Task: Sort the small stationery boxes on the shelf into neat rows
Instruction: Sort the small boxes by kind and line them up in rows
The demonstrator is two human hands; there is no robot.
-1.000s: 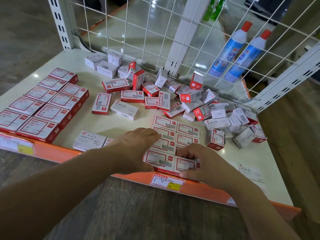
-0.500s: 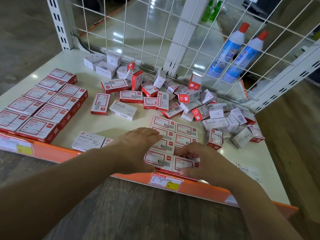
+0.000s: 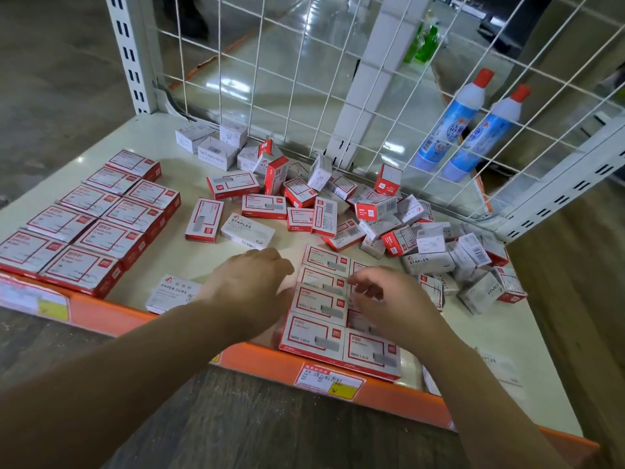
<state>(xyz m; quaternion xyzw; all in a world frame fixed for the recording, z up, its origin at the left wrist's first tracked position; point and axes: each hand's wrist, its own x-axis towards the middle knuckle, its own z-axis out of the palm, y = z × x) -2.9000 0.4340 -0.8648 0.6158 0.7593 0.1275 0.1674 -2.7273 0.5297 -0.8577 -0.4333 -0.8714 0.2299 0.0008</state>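
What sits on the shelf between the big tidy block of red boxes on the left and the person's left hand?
In the head view, a white paper clips box lies flat there, by the left hand.

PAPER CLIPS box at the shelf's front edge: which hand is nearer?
Left. The left hand sits directly right of the PAPER CLIPS box, its wrist overlapping the box's corner. The right hand is farther right, over the block of red-framed boxes.

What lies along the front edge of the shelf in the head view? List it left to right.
Neat block of large red-and-white boxes → flat white PAPER CLIPS box → left hand → two-column grid of red-framed staple boxes → right hand → white STAPLES box lying on its side.
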